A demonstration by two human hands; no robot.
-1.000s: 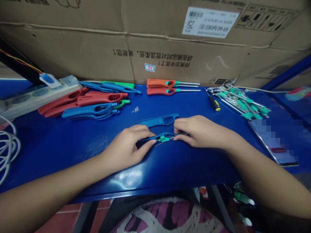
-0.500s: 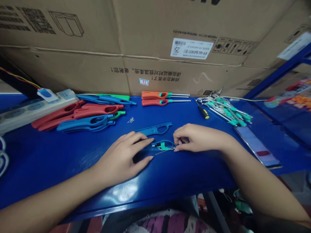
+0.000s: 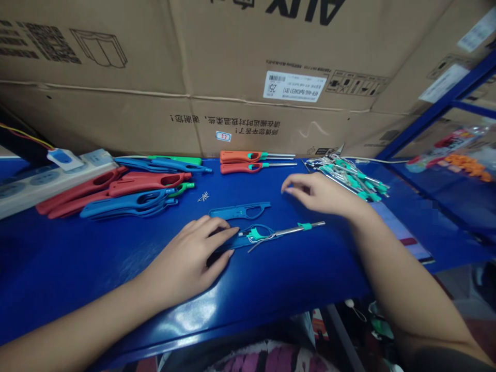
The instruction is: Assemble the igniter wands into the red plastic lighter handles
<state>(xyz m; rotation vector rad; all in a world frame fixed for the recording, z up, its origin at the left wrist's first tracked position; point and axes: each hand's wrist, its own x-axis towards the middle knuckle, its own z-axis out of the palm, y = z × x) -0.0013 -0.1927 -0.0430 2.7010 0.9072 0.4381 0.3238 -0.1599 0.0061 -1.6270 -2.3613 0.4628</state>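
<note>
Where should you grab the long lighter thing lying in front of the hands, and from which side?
Probably the bare metal tube, pinched from above at its right end. It sticks out free of the blue shell, which the left hand covers. The right hand hovers empty nearby.

Under my left hand (image 3: pixel 189 258): blue lighter half-shell (image 3: pixel 236 241), moulded plastic, smooth, slight sheen. Extending from it away from the grip, a bare metal nozzle tube (image 3: pixel 310 226), bright and polished, with a teal plastic collar (image 3: pixel 305 226). Just beyond the grip, second blue half-shell (image 3: pixel 240 211), same plastic, matt inner face. Table top (image 3: pixel 77 258) blue, glossy, reflecting light near the front edge. Far left of the grip, red and blue shells (image 3: pixel 116 194), smooth plastic. Past my right hand (image 3: pixel 318 194), a bundle of shiny metal tubes (image 3: pixel 349 178) with teal plastic parts. Behind everything, brown cardboard cartons (image 3: pixel 116 77), matt, fibrous, with a white paper label (image 3: pixel 293 86).
</note>
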